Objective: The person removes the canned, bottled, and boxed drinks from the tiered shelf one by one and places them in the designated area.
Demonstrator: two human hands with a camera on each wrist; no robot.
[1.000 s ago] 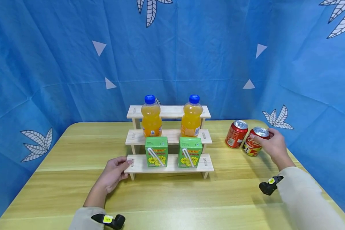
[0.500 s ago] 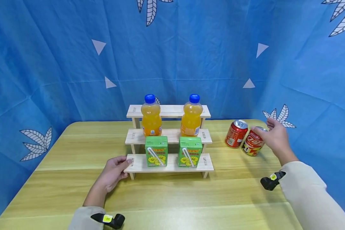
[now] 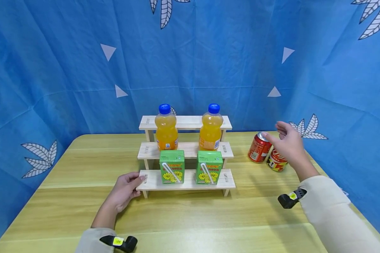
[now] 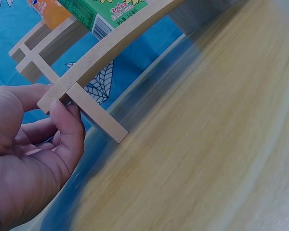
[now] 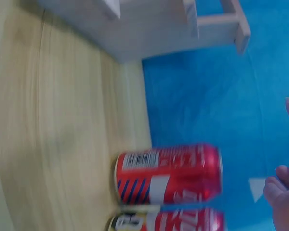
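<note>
My left hand [image 3: 124, 192] pinches the left end of the lowest step of a three-tier wooden rack [image 3: 187, 122]; the left wrist view shows thumb and fingers round the board's corner [image 4: 62, 91]. My right hand [image 3: 286, 142] is raised over two red soda cans with its fingers spread and nothing between them. One soda can [image 3: 258, 149] stands upright nearer the rack. The other soda can [image 3: 276, 162], with a yellow and black pattern, has its top hidden behind my right hand. In the right wrist view the fingers [image 5: 285, 192] are apart from the nearer can [image 5: 168, 175].
Two orange drink bottles [image 3: 166, 131] with blue caps stand on the middle step. Two green juice boxes [image 3: 172, 168] with straws stand on the lowest step. The wooden table [image 3: 82, 158] meets a blue patterned curtain [image 3: 190, 52] behind.
My right hand has let go of the yellow-patterned soda can, lifted, and moved left towards the other can. The left hand keeps its hold on the rack.
</note>
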